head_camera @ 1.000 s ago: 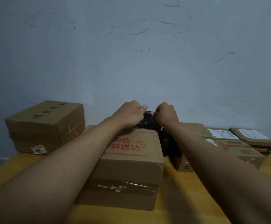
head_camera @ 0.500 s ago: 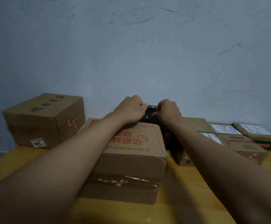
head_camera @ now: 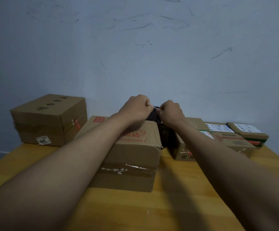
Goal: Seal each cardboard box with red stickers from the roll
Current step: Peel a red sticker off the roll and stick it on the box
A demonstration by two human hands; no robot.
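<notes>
Head view: we note both forearms stretched fwd over a yellow wooden table (head_camera: 177, 205) set against a scuffed blue-grey wall (head_camera: 135, 55).

Task item: a dark, glossy object (head_camera: 155, 114), prob. the sticker roll, though we cannot confirm; no red visible on it. It sits between the two fists, above the far top edge of the centre cardboard box (head_camera: 135, 155). Left hand (head_camera: 135, 108) has fingers curled tight, thumb and forefinger pinching the dark object's left side. Right hand (head_camera: 171, 112) likewise curled, pinching its right side. Knuckles of the two hands nearly meet.

Boxes: centre cardboard box carries red printed characters on top and clear tape across its near face, tape scuffed w/ white flecks. Left rear box (head_camera: 49, 120) stands apart, near the wall, black characters on top, a red strip at its right corner seam, white label low on the front. Right of centre, a lower box (head_camera: 183, 147) w/ clear tape, partly behind the right forearm. Further right, a box with red print (head_camera: 233, 140) and two flat parcels with white shipping labels (head_camera: 220, 128), (head_camera: 247, 131). A dark mass fills the gap between centre and right boxes; we cannot identify it.

Vs. 0.5 s ago: the fists sit closer together, less of the dark object shows between them. Grip unchanged on both sides. Left forearm now covers more of the red print. Boxes have not moved relative to one another; framing shift is camera only.
</notes>
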